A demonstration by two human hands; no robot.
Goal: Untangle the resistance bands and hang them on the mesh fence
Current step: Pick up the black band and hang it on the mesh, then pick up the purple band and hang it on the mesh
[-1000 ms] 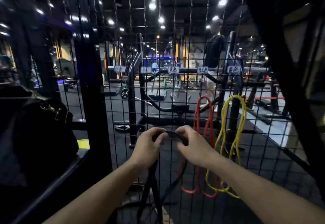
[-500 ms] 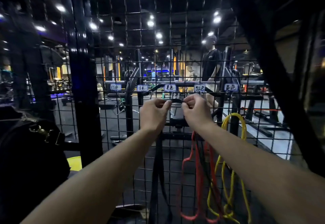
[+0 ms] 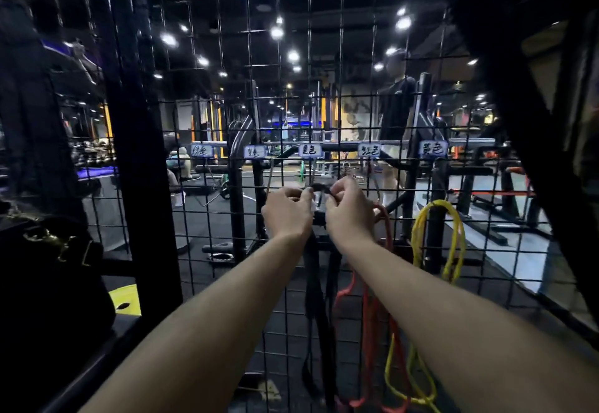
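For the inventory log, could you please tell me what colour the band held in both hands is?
Black: the band pinched by the left hand and right hand, seen in the head view.

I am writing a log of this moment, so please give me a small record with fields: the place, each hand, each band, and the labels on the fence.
place: gym, in front of a black mesh fence
left hand: pinches the top of the black band
right hand: pinches the same loop from the other side
black band: top loop held up against the fence, rest hangs straight down
red band: hangs just right of the black one
yellow band: hangs farthest right
labels: row of handwritten tags above the hands
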